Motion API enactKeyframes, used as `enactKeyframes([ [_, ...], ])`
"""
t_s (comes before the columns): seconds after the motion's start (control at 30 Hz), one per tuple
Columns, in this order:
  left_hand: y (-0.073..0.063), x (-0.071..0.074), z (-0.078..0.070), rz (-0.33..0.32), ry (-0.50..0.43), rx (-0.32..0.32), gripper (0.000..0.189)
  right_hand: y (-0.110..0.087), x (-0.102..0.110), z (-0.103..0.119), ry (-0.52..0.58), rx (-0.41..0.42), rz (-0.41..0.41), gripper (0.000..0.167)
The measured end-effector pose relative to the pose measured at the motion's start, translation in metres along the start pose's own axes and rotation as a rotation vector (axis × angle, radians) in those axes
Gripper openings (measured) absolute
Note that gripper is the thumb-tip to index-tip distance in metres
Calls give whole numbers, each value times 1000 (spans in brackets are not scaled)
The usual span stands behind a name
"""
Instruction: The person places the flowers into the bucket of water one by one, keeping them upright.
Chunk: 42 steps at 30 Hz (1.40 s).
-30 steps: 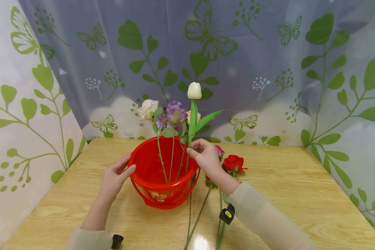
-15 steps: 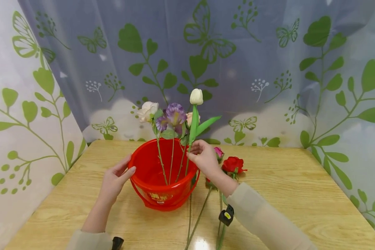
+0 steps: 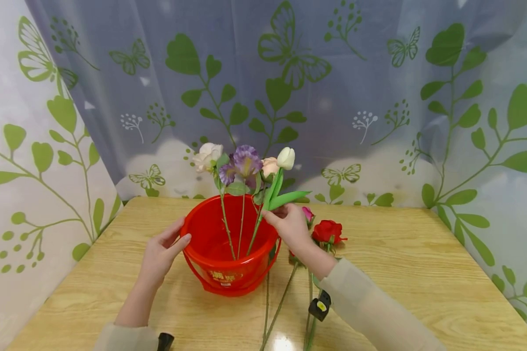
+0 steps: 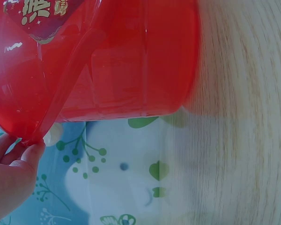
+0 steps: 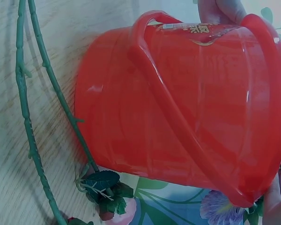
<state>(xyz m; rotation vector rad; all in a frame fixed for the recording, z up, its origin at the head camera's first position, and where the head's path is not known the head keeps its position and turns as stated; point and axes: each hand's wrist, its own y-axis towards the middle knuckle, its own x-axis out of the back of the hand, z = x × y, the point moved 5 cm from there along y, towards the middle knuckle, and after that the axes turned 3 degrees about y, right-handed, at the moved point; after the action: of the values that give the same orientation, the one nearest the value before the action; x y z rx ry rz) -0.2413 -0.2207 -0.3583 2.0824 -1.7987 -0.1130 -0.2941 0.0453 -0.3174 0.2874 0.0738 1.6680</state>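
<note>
A red plastic bucket stands on the table, its handle lowered against the front. My left hand grips its left rim, thumb and fingers pinching the edge beside the handle joint in the left wrist view. At the right rim, my right hand pinches the stem of a white tulip just below its green leaves. The tulip leans right, its lower stem inside the bucket. A white rose, a purple iris and a peach rose stand in the bucket.
Right of the bucket, a red rose and a pink rose lie on the wooden table. Long green stems run toward the near edge. Behind hangs a leaf-and-butterfly curtain.
The tulip has sunk lower into the bucket and tilted right, its bloom now level with the peach rose. My left hand keeps its place on the rim.
</note>
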Motion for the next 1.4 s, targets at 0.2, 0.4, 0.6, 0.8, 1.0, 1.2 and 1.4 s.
enactKeyframes([
  [0.2,1,0,0,-8,-11,-6,48,-2,4,-1,63,-43,1,18],
  [0.4,0,0,1,-2,-10,3,49,0,8,-6,152,-121,-7,21],
  [0.6,0,0,0,1,-12,2,48,3,13,-13,213,-191,-21,23],
  [0.8,0,0,1,0,-18,-5,48,2,18,-19,231,-223,-26,27],
  [1.0,0,-1,1,-1,-28,1,49,-6,26,-24,252,-228,-28,28],
  [1.2,1,0,1,2,-21,14,50,-19,36,-26,228,-207,-2,31],
  [1.4,0,-1,1,12,-7,13,50,-37,47,-33,180,-200,55,29],
])
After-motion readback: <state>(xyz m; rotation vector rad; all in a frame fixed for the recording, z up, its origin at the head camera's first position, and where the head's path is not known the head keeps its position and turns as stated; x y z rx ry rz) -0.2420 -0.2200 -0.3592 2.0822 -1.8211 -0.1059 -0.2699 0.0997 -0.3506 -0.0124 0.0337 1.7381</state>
